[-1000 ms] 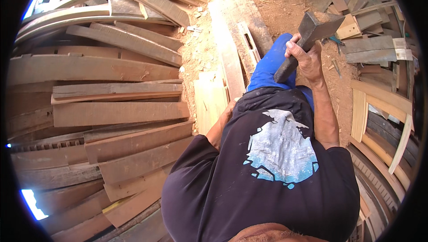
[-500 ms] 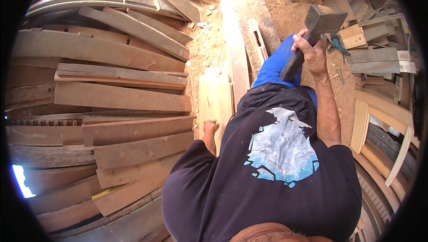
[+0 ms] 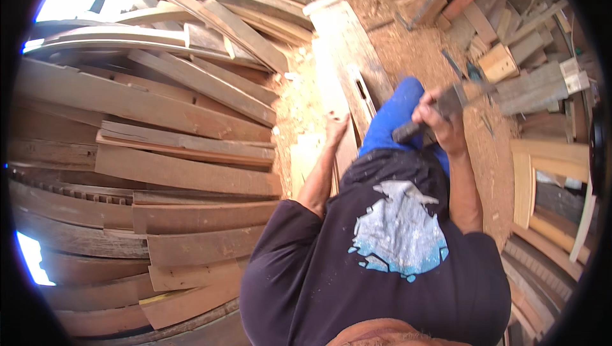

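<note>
Dark in colour, the mallet (image 3: 451,101) sits gripped in the right hand (image 3: 442,121) above the blue trouser leg (image 3: 390,119), handle end lower left, head upper right. The left hand (image 3: 336,128), over a narrow board (image 3: 333,84), cannot be read as open or closed. Sawdust floor (image 3: 417,49) spans from the wide plank's (image 3: 358,35) right edge to the offcuts (image 3: 501,64).

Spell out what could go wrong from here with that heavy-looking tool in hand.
The right hand holds the block-headed tool over the blue trouser leg; if the grip slipped, it might strike the leg.

The bare left hand is over the boards near the slotted wood piece; a stray swing might catch its fingers.

The overlapping brown planks at the left look loose; a bump might shift them.
</note>
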A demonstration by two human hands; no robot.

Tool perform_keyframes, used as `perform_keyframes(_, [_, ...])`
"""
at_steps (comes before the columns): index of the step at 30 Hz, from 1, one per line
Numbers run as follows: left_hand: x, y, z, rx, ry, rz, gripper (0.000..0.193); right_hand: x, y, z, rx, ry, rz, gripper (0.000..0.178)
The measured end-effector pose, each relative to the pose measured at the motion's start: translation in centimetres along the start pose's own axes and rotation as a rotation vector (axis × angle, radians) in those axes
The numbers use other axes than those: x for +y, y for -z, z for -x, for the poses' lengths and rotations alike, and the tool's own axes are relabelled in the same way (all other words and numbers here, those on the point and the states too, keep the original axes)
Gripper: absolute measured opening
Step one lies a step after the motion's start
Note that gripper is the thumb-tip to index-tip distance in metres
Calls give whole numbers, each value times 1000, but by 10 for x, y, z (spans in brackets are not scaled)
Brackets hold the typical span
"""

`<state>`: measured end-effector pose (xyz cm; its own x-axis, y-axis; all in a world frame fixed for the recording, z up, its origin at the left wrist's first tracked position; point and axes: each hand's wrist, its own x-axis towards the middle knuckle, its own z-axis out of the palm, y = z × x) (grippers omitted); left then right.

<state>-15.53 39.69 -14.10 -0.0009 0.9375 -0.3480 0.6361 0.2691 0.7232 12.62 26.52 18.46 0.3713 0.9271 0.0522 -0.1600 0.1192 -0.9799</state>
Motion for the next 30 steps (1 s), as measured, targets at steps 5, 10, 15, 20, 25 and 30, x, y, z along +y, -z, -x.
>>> perform_keyframes(5, [166,-46,29,-80,55,-262,88,-14,34,-9,29,-42,19,11])
perform_keyframes(10, [165,-66,19,-43,94,-330,86,11,79,-33,144,-60,359,17])
perform_keyframes(15, [167,-71,14,-74,165,-324,92,59,139,-35,-113,-432,957,25])
perform_keyframes(20, [150,-79,10,-14,186,-340,79,120,192,31,-377,-774,1271,38])
perform_keyframes(25, [147,-85,9,31,132,-376,63,137,244,108,-494,-966,1273,41])
perform_keyframes(30, [136,-85,7,69,161,-369,81,102,275,45,-450,-896,1215,42])
